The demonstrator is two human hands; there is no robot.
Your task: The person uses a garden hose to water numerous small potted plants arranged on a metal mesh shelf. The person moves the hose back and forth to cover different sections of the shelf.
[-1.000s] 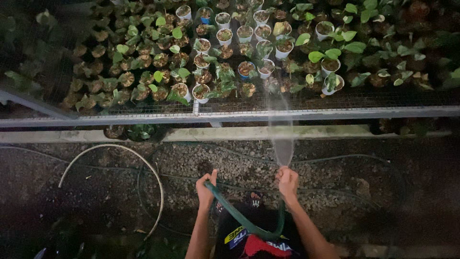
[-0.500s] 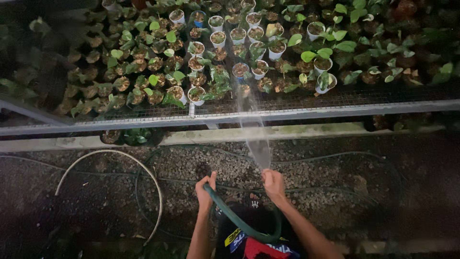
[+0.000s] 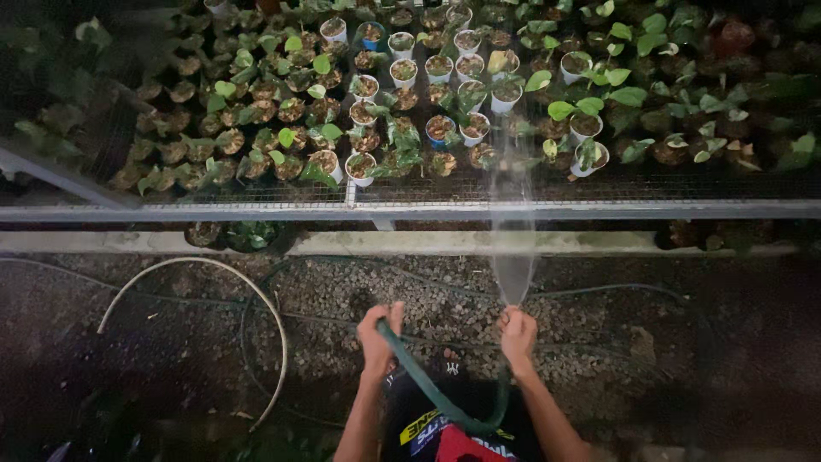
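I am mid-watering: my left hand grips the green hose looping at six o'clock, my right hand pinches its end, fanning spray toward potted seedlings at twelve; sweeping sideways seems next.

Pale loose hose on gravel, metal bench rail

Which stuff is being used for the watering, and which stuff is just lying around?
In use:
green hose
left hand
right hand
water spray
potted plants

Lying about:
pale hose
dark hoses
gravel
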